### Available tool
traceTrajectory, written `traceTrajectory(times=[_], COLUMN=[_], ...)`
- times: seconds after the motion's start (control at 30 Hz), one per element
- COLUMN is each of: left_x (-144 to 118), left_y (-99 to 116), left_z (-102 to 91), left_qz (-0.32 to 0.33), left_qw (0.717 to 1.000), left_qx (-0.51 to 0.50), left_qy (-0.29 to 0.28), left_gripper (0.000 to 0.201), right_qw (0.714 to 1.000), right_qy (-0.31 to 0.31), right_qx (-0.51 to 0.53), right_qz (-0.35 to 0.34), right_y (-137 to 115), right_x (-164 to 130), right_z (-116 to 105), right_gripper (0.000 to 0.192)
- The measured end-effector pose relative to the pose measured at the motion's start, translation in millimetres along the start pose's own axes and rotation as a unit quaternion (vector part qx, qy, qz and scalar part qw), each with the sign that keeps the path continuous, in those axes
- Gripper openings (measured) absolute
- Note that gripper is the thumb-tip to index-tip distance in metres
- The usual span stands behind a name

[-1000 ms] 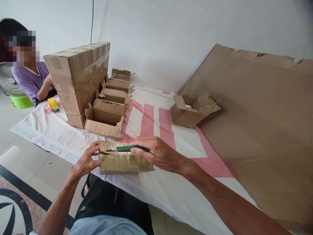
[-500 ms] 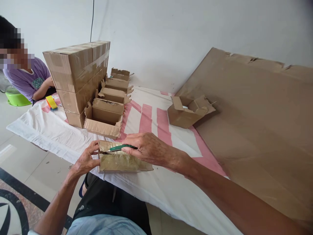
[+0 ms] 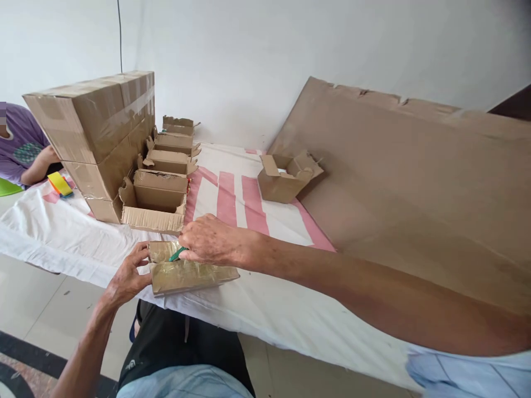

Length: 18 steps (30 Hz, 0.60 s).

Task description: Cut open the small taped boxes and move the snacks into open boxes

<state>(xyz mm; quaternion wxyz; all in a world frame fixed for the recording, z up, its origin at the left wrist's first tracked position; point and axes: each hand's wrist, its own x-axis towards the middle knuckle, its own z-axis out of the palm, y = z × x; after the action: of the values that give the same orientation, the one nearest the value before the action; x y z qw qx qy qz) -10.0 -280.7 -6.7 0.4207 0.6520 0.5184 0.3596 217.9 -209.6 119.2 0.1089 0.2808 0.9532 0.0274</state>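
Observation:
A taped cardboard box (image 3: 194, 275) lies near the front edge of the cloth-covered table, with a slit along its top seam. My left hand (image 3: 129, 272) grips its left end, thumb on the near side and fingers on the far side. Wrapped in my right hand (image 3: 209, 239) is a green-handled utility knife (image 3: 178, 254). It is held low over the seam; its blade is hidden from view. Just beyond, an opened cardboard box (image 3: 155, 215) with torn flaps faces me.
Stacked sealed boxes (image 3: 99, 132) stand at the left, with several opened boxes (image 3: 172, 143) beside them. Another open box (image 3: 279, 187) sits near a large cardboard sheet (image 3: 406, 177) on the right. A tape roll (image 3: 60, 184) and a person in purple (image 3: 27, 143) are far left.
My right hand has drawn the utility knife along the seam toward the box's left part, its handle now steeper. My left hand keeps its hold. The view has swung right.

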Motion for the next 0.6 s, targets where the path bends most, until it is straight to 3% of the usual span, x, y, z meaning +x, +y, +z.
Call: traceTrajectory(times=[0.17,0.43,0.53,0.6], left_x=[2,10,11,11], left_y=[3,4,2,2], left_z=[-7.4,-8.2,-7.5,-7.3], left_qz=[-0.022,-0.012,-0.007,0.007], left_qw=[0.999,0.997,0.997,0.998], left_qx=[0.035,0.072,0.069,0.055], left_qy=[-0.008,-0.027,-0.025,-0.033], left_gripper=[0.034,0.038,0.040,0.042], right_qw=[1.000,0.986,0.965,0.935], right_qy=[0.006,0.136,0.183,0.223], right_qx=[0.013,0.082,0.167,0.234], right_qz=[-0.006,0.050,0.087,0.142], right_y=[33,103,117,117], right_x=[-18,-108,-145,-164], right_z=[19,63,77,97], right_gripper=[0.032,0.046,0.039,0.036])
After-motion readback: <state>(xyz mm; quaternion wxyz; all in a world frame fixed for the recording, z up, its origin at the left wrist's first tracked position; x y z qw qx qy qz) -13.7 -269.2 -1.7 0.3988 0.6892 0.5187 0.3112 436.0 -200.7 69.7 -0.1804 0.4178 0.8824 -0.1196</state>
